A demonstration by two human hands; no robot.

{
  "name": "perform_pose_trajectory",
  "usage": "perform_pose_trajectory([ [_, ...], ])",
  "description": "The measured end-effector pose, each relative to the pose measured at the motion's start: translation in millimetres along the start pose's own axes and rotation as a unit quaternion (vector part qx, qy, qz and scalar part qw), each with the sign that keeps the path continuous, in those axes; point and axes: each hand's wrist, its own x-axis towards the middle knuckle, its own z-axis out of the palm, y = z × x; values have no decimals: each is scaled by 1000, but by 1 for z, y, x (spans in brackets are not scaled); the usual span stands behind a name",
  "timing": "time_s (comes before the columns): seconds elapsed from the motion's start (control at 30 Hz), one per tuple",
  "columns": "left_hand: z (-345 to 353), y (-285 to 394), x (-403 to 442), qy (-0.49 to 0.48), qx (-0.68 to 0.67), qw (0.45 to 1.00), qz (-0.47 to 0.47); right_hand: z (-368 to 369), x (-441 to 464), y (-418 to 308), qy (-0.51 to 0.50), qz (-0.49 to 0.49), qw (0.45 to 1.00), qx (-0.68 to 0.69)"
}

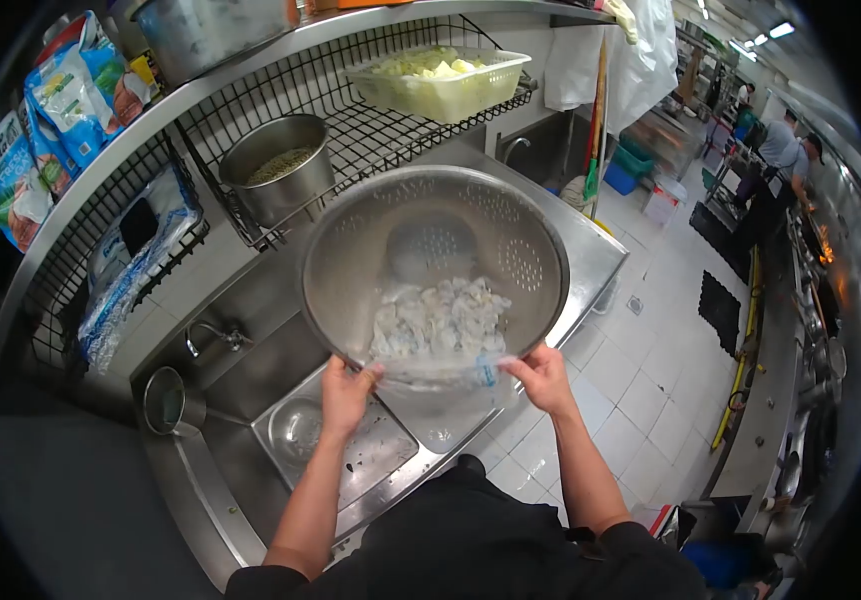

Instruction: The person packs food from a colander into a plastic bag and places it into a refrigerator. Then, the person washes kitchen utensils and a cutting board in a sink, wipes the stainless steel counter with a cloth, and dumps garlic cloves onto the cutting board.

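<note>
A large metal colander (351,240) is tilted toward me, with a pile of pale, wet, greyish-white pieces (441,318) low inside it. A clear plastic bag (446,376) lies across its near rim. My left hand (347,398) pinches the bag's edge at the near left rim, thumb on top. At the near right rim, my right hand (543,378) grips the bag, its fingers partly hidden underneath. Whether the fingers also hold the rim is hard to tell.
Below are a steel sink and counter with a shallow tray (376,450) and a small pot (166,400). A wire rack above holds a pot (286,165) and a white basket (441,85). People (786,150) work at the far right.
</note>
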Motion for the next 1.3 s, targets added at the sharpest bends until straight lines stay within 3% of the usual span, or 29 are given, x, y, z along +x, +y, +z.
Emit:
perform_pose_trajectory([
  [0.2, 7, 3, 40, -13, -28, 999, 43, -6, 31, 3, 6, -15, 1000, -1],
  [0.27, 15, 9, 42, 3, -8, 1000, 14, -10, 37, 16, 10, -18, 1000, -22],
  [0.43, 8, -36, 60, 12, 36, 999, 21, -13, 46, 57, 37, -26, 999, 18],
  [0.6, 8, -64, 66, 24, -4, 1000, 10, -21, 55, 93, 88, -98, 979, -156],
  [0.73, 17, -61, 72, 42, -25, 998, 25, -18, 63, 84, 115, -32, 982, -146],
  [0.8, 24, -50, 77, 59, -30, 997, 36, -24, 68, 85, 63, -7, 981, -184],
  [0.87, 26, -46, 81, 78, -39, 992, 92, -28, 75, 96, 59, -14, 978, -197],
  [0.93, 27, -53, 79, 87, -21, 993, 79, -25, 70, 98, 55, -19, 976, -210],
  [1.0, 29, -57, 86, 96, -6, 993, 74, -16, 70, 87, 114, -49, 983, -134],
  [1.07, 29, -57, 78, 94, 32, 994, 48, -12, 62, 86, 106, -27, 990, -92],
  [1.27, 32, -30, 61, 66, 180, 979, -69, 11, 37, 62, 155, 116, 980, 48],
  [1.3, 26, -38, 60, 35, 131, 988, -74, 21, 36, 54, 176, 132, 973, 76],
])
